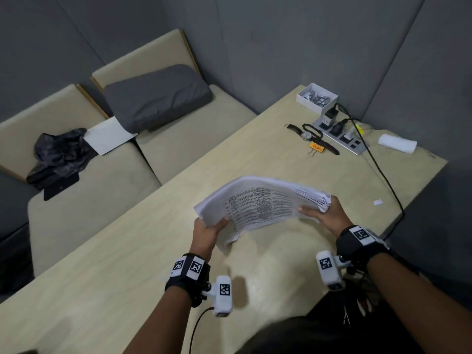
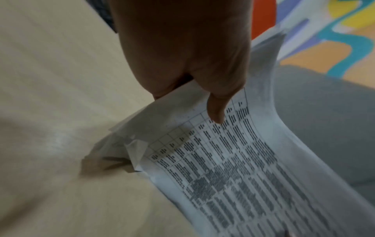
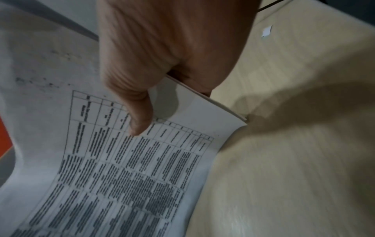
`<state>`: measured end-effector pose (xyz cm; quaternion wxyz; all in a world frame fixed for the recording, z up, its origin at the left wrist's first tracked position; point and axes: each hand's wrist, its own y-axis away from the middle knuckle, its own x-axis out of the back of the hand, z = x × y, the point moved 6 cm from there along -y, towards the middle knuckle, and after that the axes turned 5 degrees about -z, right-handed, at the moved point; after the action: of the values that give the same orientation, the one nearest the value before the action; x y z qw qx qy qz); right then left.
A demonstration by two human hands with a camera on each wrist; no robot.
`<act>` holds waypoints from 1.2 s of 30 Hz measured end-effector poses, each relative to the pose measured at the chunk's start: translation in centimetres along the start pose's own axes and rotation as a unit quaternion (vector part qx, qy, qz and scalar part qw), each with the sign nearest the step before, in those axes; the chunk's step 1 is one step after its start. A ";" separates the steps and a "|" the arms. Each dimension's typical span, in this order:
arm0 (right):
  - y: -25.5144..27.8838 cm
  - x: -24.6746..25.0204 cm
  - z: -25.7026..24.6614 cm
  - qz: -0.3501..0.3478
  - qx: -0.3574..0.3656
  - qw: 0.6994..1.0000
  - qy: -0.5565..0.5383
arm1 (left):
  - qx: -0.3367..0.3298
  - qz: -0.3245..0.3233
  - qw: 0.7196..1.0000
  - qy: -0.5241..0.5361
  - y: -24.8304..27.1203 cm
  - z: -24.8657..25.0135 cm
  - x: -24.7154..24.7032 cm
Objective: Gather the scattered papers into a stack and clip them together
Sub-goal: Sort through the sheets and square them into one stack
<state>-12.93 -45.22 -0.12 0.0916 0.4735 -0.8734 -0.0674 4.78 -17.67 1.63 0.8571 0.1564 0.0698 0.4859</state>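
A stack of printed papers (image 1: 260,200) arches above the middle of the wooden table (image 1: 127,251), held at both short ends. My left hand (image 1: 208,229) grips the left end, thumb on the printed top sheet (image 2: 233,160). My right hand (image 1: 325,213) grips the right end, thumb on top, fingers underneath (image 3: 162,160). One lower corner of the sheets (image 2: 134,154) is crumpled and droops toward the table. An orange binder clip (image 1: 316,147) lies far back on the table, beyond both hands.
A wristwatch (image 1: 310,136), a bead bracelet (image 1: 312,129), a power strip (image 1: 341,136) with a black cable (image 1: 383,175), a white box of small metal pieces (image 1: 317,97) and a rolled white cloth (image 1: 397,143) sit at the far right. A paper scrap (image 1: 378,202) lies near the right edge. A bench with a grey cushion (image 1: 155,98) is left.
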 end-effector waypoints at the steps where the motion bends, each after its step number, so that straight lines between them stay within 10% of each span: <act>1: 0.0 -0.2 0.2 0.005 -0.001 1.000 0.002 | -0.002 -0.001 0.999 -0.035 -0.1 0.0 -0.1; 17: 1.7 -0.7 1.2 0.046 -0.006 0.999 0.005 | 0.019 0.017 0.999 -0.027 1.2 -0.9 -0.3; 23: 1.3 0.4 0.5 0.036 -0.019 0.999 0.035 | -0.145 -0.009 0.983 -0.109 1.3 7.9 0.9; 26: 1.2 0.7 0.8 0.039 -0.024 0.998 0.053 | -0.180 -0.049 0.915 -0.359 1.0 12.0 -0.5; 31: 0.5 1.2 1.8 0.022 -0.029 0.997 0.065 | -0.206 -0.160 0.661 -0.703 -0.8 12.1 -8.4; 36: 1.4 0.1 -2.5 0.001 -0.015 0.994 0.105 | -0.167 -0.182 0.591 -0.768 -2.9 9.6 -12.1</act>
<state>-13.55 -44.62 2.66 0.1897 0.4760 -0.8582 -0.0308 3.47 -31.31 9.35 0.6744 0.3102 -0.6697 0.0226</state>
